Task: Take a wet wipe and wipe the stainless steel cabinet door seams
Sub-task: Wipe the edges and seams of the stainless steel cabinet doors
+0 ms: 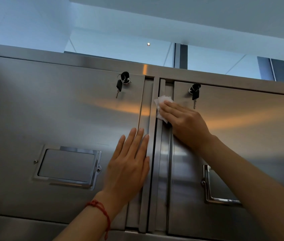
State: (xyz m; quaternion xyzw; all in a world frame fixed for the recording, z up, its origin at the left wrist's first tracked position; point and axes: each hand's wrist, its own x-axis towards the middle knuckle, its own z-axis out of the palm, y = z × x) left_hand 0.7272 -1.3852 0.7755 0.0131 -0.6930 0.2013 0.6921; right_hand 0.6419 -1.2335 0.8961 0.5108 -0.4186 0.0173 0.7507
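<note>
The right hand [183, 119] lay with straight fingers flat on a white wet wipe [161, 108], pressing it against the central seam [152, 153] between two stainless steel cabinet doors, high up near the doors' top edge. The wipe was crumpled into a loose pad; its free corners showed above and to the left of the fingertips, over the vertical edge strip of the right door [242, 145]. The left hand [129, 164] rested released, palm flat and fingers straight, on the left door [50, 110] just beside the seam, lower than the right hand and well apart from the wipe. It appeared to steady that door.

The wipe looked thin, soft and limp, and was judged to be very light and damp. It would fold and bunch under a slack touch, so flat pressure from several fingertips suited it better than a pinch. On the smooth brushed steel it would probably glide easily. The narrow grooves beside the seam might call for a folded edge pushed in with one fingertip.

A key with a black head hung from the lock [125, 79] of the left door, and another from the lock [194, 89] of the right door, near the wipe. Each door carried a recessed pull handle [68, 164], the right one partly hidden by the forearm. A red cord bracelet [101, 211] circled the left wrist.
</note>
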